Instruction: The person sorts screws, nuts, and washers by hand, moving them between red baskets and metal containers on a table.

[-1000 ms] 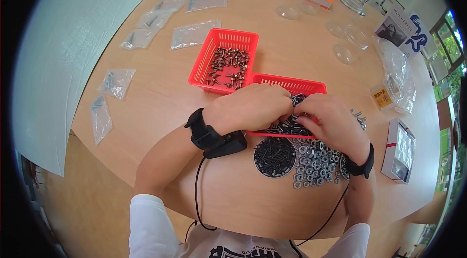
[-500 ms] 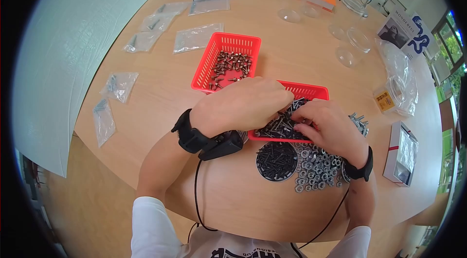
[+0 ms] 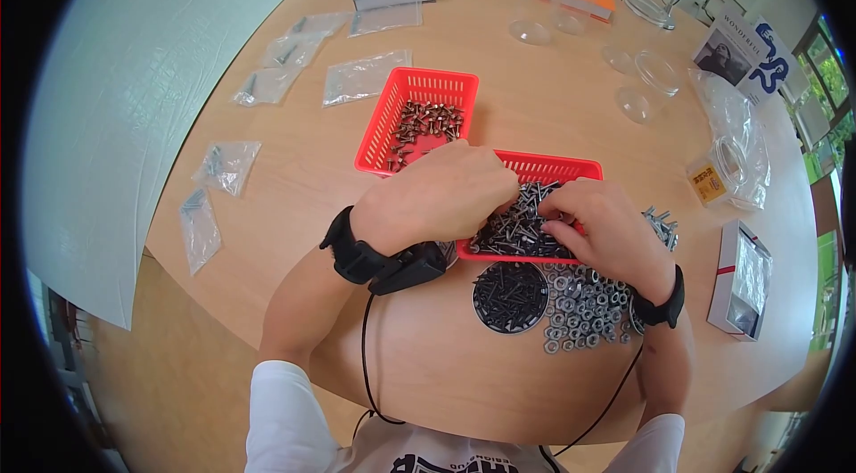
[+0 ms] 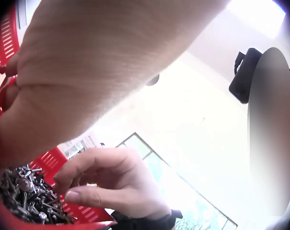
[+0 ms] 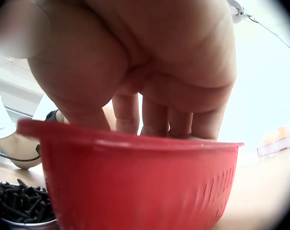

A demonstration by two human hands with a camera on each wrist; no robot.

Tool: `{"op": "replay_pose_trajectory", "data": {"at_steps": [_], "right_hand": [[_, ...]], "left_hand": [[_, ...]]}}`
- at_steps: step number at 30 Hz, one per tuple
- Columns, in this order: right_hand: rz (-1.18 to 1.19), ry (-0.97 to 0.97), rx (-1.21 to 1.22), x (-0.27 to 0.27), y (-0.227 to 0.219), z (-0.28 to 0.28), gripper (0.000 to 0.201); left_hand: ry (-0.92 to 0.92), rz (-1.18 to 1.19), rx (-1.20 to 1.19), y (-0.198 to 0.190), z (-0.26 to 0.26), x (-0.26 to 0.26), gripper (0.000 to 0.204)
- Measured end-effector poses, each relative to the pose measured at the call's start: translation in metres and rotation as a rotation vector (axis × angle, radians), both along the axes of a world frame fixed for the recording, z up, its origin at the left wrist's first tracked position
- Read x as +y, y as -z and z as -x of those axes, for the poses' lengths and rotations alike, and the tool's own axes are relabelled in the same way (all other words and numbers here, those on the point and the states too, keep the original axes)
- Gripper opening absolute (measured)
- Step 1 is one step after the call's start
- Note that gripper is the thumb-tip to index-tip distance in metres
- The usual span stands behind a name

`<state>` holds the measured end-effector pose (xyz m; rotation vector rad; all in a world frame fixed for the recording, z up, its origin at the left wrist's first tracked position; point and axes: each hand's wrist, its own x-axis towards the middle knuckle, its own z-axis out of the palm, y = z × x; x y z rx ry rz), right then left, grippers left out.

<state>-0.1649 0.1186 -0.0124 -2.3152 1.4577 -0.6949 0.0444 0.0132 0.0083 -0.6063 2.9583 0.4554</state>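
Both hands are at the right red basket [image 3: 557, 168], which holds a heap of mixed silver and dark screws [image 3: 522, 228]. My left hand [image 3: 437, 192] reaches over its left end, palm down, fingertips hidden behind the knuckles among the screws; I cannot tell whether they pinch one. My right hand [image 3: 606, 228] hangs over the right end with loosely bent fingers. In the left wrist view, the thumb [image 4: 82, 195] of that hand stands a little apart from the forefinger, and nothing shows between them. In the right wrist view, the basket wall [image 5: 145, 177] hides the fingertips.
Another red basket [image 3: 374, 121] with brownish bolts stands behind the left hand. Nearer the body are a round dish of black screws [image 3: 510, 296] and loose nuts [image 3: 584, 308]. Small plastic bags [image 3: 201, 228] lie at left; clear jars [image 3: 635, 103] and an open box [image 3: 742, 281] at right.
My left hand has drawn left, away from the right hand, uncovering more screws between them. The right hand stays over the basket's right end. The head view has shifted slightly.
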Motion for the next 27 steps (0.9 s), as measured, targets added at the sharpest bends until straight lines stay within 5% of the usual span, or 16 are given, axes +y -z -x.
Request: {"op": "replay_pose_trajectory", "data": {"at_steps": [6, 27], "right_hand": [[-0.038, -0.037, -0.040, -0.005, 0.006, -0.002, 0.014], [0.008, -0.078, -0.042, -0.006, 0.000, -0.003, 0.008]], "left_hand": [[0.060, 0.211, 0.162, 0.025, 0.001, 0.001, 0.012], [0.064, -0.060, 0.051, 0.006, -0.001, -0.005, 0.009]]}}
